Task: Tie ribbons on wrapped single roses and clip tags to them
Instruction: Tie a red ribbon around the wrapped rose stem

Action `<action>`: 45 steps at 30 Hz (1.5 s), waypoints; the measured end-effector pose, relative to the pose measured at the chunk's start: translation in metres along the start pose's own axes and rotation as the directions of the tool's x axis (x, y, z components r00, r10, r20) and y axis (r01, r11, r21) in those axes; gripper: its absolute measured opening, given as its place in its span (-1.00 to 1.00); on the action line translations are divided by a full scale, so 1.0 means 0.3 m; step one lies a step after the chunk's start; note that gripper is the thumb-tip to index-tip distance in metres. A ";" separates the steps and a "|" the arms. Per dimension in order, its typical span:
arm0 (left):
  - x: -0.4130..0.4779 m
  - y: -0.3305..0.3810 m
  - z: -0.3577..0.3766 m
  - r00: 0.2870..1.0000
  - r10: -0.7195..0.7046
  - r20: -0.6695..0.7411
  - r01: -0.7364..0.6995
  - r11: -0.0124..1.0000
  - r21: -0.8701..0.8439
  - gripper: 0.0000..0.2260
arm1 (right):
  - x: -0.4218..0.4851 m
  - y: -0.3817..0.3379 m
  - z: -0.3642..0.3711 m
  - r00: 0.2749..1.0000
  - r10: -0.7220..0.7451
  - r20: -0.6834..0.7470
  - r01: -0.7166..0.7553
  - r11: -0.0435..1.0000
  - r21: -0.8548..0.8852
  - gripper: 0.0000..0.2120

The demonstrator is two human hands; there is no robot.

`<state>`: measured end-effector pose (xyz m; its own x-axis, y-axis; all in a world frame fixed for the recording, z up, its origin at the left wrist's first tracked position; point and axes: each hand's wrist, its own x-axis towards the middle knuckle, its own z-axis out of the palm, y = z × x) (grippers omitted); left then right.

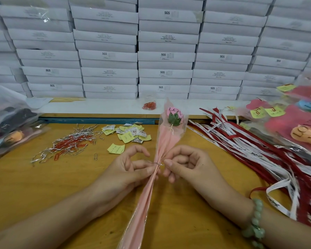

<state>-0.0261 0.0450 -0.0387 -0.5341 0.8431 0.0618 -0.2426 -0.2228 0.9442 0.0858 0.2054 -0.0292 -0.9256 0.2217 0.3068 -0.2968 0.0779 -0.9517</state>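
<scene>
Toward the near middle of the table (43, 186), in the head view, you hold the wrapped rose (166, 139) pointing away from you, bloom toward the far edge and tail running off the near edge. Your left hand (126, 169) curls round the gathered neck of the wrap, likely to keep the pleats bunched. Your right hand (188, 164) pinches one end of the silver wire tie (157, 164) looped at that neck, placed to twist it tight. The ribbons (241, 141) lie fanned along the right edge, and the tags (131, 134) and paper clips (70, 146) sit toward the far left. All look within easy reach for the steps not yet done.
</scene>
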 end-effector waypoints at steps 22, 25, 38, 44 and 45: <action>0.009 -0.015 -0.022 0.999 0.008 0.035 -0.007 1.000 -0.028 -0.70 | 0.005 -0.010 -0.010 0.992 0.122 -0.025 -0.110 0.953 0.282 -0.86; 0.007 -0.012 -0.022 0.999 -0.003 0.046 0.004 1.000 -0.020 -0.59 | 0.004 -0.013 -0.011 0.991 0.124 -0.059 -0.107 0.964 0.243 -0.83; 0.005 -0.012 -0.014 0.998 0.046 0.039 -0.045 0.999 -0.009 -0.71 | 0.001 -0.014 0.001 0.989 0.148 -0.007 -0.146 0.982 0.121 -0.95; 0.002 -0.013 -0.011 0.998 0.050 0.025 -0.051 0.999 0.010 -0.57 | 0.000 -0.011 0.005 0.983 0.180 0.036 -0.183 0.976 0.116 -0.95; 0.001 -0.012 -0.012 0.999 0.047 0.027 -0.048 0.999 0.023 -0.50 | 0.000 -0.011 0.003 0.982 0.183 0.042 -0.187 0.975 0.122 -0.93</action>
<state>-0.0283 0.0443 -0.0432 -0.5231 0.8445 0.1147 -0.1978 -0.2512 0.9475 0.0864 0.2041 -0.0262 -0.9732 0.1917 0.1269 -0.1451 -0.0844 -0.9858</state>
